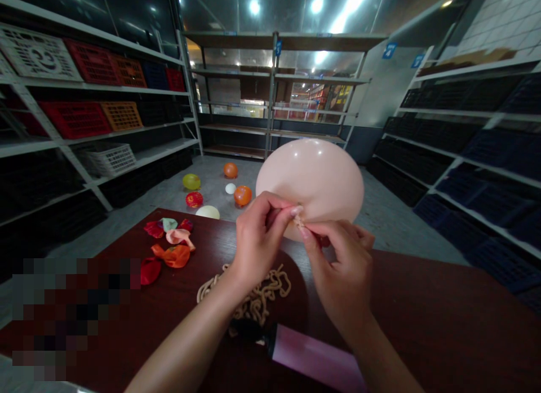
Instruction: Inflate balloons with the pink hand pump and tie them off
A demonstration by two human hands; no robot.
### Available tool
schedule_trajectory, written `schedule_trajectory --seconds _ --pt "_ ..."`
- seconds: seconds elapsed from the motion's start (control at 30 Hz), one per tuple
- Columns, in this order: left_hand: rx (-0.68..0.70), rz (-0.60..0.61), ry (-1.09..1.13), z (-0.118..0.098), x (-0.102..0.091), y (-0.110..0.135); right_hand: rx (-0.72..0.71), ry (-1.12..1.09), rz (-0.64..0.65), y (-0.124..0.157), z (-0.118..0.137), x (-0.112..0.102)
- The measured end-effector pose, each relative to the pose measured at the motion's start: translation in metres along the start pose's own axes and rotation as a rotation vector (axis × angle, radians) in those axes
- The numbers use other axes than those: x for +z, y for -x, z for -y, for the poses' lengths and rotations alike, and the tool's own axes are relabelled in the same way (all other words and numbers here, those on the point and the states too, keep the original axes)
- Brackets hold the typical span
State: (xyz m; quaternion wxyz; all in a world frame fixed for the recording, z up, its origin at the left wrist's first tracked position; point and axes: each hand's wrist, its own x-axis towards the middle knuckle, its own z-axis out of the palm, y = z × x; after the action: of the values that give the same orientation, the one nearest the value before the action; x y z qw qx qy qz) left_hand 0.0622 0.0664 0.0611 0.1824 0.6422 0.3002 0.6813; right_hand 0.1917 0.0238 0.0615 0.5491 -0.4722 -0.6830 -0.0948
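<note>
Left hand (260, 235) and right hand (343, 260): grips are pinching pale balloon (310, 170) at neck | risk: air could be escaping | cause: pinch slipping

Looked forward and down from head height, close over the left hand (258, 238), right hand (344, 260) and bench (426, 303), out toward the far shelves (271, 88)

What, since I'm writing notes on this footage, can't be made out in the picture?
All in the head view:
Whether the pale pink balloon is knotted: the left grip and right grip mostly cover its neck.
How the tan strands run in mid-pile: hidden behind the left forearm.
The far end of the pink cylinder: lost at the right forearm and bottom edge.
What is at lower left: blurred by a pixelated patch.
</note>
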Motion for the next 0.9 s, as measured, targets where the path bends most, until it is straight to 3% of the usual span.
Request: schedule_trajectory --seconds 0.13,0.43,0.6,0.8,0.9 --pt "-0.072 -0.024 0.057 -0.002 0.0 -0.002 -0.118 0.173 0.016 0.0 0.004 -0.001" --pt "-0.345 -0.128 0.367 0.006 0.003 -0.008 -0.149 0.259 0.042 0.002 0.006 0.004" --pt "-0.309 -0.008 0.435 0.007 0.006 -0.007 -0.132 0.274 -0.022 0.001 0.0 0.004" --pt "-0.265 0.246 0.388 0.009 0.008 -0.006 -0.1 0.297 -0.067 -0.002 -0.009 0.004" --pt "-0.247 0.231 0.328 0.012 0.009 -0.005 -0.1 0.297 -0.062 -0.002 -0.012 0.005"
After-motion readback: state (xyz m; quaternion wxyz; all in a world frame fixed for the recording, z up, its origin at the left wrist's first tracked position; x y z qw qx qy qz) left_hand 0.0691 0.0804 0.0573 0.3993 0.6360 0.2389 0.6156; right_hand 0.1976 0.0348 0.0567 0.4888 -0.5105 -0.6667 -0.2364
